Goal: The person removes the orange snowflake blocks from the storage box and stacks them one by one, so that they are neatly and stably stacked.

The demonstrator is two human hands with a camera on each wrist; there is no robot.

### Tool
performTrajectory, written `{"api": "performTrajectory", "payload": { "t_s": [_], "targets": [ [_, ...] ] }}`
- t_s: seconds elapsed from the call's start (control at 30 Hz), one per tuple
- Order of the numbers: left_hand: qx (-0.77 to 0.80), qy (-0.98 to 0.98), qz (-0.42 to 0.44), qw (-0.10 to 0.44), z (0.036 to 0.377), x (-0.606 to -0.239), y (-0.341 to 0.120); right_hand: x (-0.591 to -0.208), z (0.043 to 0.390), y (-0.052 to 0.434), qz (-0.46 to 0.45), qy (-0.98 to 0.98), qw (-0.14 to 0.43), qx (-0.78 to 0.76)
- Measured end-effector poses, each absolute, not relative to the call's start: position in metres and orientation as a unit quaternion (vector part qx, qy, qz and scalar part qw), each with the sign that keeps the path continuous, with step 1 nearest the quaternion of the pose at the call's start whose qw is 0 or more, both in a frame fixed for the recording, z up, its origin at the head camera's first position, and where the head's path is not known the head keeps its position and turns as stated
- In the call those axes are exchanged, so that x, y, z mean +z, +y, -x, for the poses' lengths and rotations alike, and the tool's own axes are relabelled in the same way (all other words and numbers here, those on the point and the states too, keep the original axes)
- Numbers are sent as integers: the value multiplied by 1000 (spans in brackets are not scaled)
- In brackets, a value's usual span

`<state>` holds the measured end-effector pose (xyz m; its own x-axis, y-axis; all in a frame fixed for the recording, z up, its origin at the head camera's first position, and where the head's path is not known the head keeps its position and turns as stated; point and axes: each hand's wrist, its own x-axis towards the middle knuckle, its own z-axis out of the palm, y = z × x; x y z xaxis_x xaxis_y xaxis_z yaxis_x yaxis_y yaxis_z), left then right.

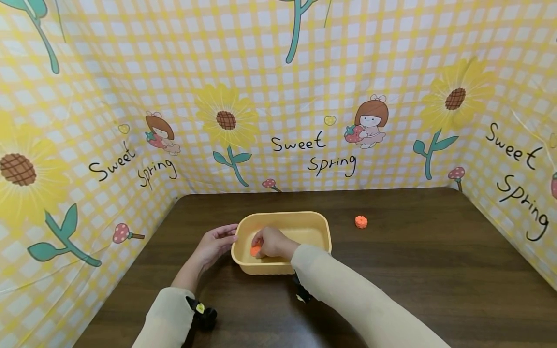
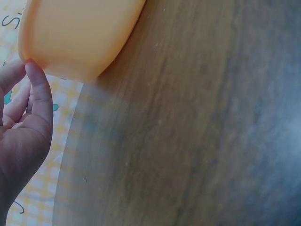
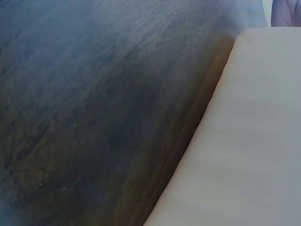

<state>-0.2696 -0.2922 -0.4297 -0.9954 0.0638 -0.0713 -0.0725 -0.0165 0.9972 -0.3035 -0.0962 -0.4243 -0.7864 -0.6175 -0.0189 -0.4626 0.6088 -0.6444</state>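
Note:
A pale yellow plastic basin (image 1: 308,234), rounded and oblong, sits on the table. My right hand (image 1: 271,242) reaches inside it, fingers curled round a small orange piece (image 1: 255,251) low in its left half; the fingers hide part of the piece. At the basin's left end is my left hand (image 1: 215,245), its fingers loosely extended and the thumb and fingertips right at the rim. The left wrist view shows those fingertips against the basin's corner (image 2: 80,37). In the right wrist view the basin's outer side (image 3: 244,136) fills the right, with part of the left hand above it.
A second orange piece (image 1: 361,222), round with a bumpy edge, lies on the dark wooden table (image 1: 417,270) to the right of the basin. Yellow checked cloth (image 1: 278,101) with sunflowers and lettering stands along the table's back and both sides.

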Motion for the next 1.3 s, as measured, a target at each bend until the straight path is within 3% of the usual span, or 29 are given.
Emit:
{"api": "performTrajectory", "payload": {
  "t_s": [0.9, 1.3],
  "targets": [
    [713, 700, 15, 46, 269, -431, -291, -421, 305, -86, 324, 857, 159, -368],
    [719, 694, 13, 42, 270, -431, -291, -406, 303, -66, 370, 837, 140, -379]
  ]
}}
